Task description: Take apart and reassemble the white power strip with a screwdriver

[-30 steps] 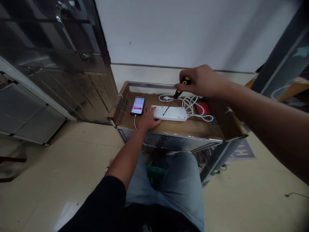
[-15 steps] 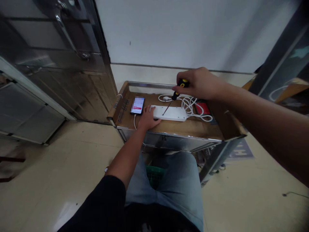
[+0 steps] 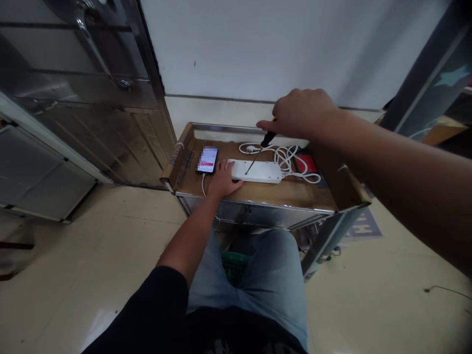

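A white power strip (image 3: pixel 260 172) lies lengthwise on the cardboard-lined shelf top (image 3: pixel 287 194), its white cable (image 3: pixel 291 160) coiled at its right. My left hand (image 3: pixel 222 180) grips the strip's left end, thumb on the near side and fingers over the far side. Raised above the strip, my right hand (image 3: pixel 300 114) is closed around the handle of a black and yellow screwdriver (image 3: pixel 267 139). The screwdriver is tilted, and its tip meets the upper face of the strip left of its middle.
Left of my left hand lies a lit phone (image 3: pixel 208 160) with a white cable plugged in. A red item (image 3: pixel 305 163) sits under the coiled cable. Raised cardboard sides bound the shelf, with a white wall behind.
My right hand has risen slightly and turned around the screwdriver handle, hiding more of it. The whole view has shifted a little. My left hand stays on the strip.
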`<state>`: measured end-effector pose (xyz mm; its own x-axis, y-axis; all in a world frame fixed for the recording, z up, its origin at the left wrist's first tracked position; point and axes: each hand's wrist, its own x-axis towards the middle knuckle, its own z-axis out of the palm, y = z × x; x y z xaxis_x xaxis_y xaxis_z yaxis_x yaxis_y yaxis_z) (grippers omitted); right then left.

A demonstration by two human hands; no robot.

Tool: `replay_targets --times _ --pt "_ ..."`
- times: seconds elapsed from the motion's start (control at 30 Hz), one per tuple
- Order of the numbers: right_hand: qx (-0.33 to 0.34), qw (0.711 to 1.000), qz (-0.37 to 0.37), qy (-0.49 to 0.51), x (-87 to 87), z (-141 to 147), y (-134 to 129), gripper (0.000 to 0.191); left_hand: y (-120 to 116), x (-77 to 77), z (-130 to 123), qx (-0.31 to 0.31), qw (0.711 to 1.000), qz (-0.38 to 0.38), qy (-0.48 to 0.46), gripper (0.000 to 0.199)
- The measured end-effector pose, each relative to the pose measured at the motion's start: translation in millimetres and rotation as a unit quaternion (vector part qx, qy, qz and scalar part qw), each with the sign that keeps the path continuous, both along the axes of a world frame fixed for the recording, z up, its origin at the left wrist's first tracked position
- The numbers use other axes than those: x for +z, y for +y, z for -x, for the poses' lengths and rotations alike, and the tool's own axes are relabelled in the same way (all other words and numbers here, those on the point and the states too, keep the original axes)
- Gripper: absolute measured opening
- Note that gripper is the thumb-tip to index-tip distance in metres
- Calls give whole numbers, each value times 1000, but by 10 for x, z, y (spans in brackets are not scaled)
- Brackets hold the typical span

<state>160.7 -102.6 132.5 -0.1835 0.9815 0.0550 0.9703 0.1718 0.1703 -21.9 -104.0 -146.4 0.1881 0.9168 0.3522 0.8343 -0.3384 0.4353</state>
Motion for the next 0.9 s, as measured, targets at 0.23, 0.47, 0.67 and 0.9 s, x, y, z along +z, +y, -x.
replay_targets --times 0.23,0.47,0.67,0.9 --pt "81 989 120 7 91 93 105 59 -17 17 3 0 1000 -2 1 79" --pt "76 996 53 -10 32 88 133 66 -19 18 -3 -2 1000 -3 -6 79" --pt "97 986 137 10 85 46 165 55 -22 21 -7 -6 1000 -3 -13 79" --pt "58 994 87 18 55 -17 179 71 -23 34 -10 -8 1000 0 -20 80"
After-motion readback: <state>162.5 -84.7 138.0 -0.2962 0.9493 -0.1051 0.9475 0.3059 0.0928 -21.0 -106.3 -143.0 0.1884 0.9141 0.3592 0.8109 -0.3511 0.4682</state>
